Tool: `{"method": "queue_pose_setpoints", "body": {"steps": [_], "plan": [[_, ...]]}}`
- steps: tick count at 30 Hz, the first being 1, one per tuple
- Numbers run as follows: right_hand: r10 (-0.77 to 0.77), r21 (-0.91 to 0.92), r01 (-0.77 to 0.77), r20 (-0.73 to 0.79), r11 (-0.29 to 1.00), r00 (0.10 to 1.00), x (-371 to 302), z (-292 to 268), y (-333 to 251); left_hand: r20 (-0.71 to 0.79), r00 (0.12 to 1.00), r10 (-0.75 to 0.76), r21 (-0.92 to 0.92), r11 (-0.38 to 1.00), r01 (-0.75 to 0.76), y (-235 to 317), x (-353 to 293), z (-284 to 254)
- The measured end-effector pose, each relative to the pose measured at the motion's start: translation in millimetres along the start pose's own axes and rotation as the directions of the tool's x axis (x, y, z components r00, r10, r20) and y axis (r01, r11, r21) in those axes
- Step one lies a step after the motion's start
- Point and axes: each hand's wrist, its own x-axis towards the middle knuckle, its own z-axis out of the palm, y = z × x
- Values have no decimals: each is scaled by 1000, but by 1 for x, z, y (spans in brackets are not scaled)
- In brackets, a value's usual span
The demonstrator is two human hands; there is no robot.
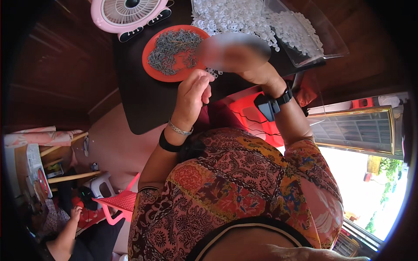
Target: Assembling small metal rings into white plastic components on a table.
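My left hand (196, 89) is at the near edge of the dark table, its fingers curled and pressed together; whatever it may hold is too small to make out. A few small pale pieces with dark holes (214, 73) show right beside its fingertips. My right hand (260, 73) reaches in over the table just to the right, but a blurred patch covers its fingers. Behind the left hand sits an orange plate (147, 61) covered with grey screw-like pieces (163, 48). Beyond the right hand spreads a heap of small white plastic pieces (230, 17).
A clear plastic bin (337, 51) with more white pieces stands at the far right. The pink fan (130, 13) is at the far left of the table (143, 104). A red plastic stool (257, 115) is below the table. Another person (69, 235) sits at lower left near a pink chair (119, 202).
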Motion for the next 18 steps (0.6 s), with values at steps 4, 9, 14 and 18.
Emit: {"method": "queue_pose_setpoints", "body": {"steps": [4,9,14,18], "plan": [[-68,-150,68,4,986,998,-11,28,-23,25,1000,-18,5,1000,18,-2,-2,-1],[-96,-170,82,-74,982,993,-17,45,-18,36,999,-10,44,999,8,-1,-10,-11],[-221,-165,200,-120,966,968,-16,61,-22,-5,998,-55,-104,993,54,-3,-15,-22],[-195,-146,180,-99,973,976,-13,64,-19,-33,998,-52,-105,993,48,2,-18,-27]]}}
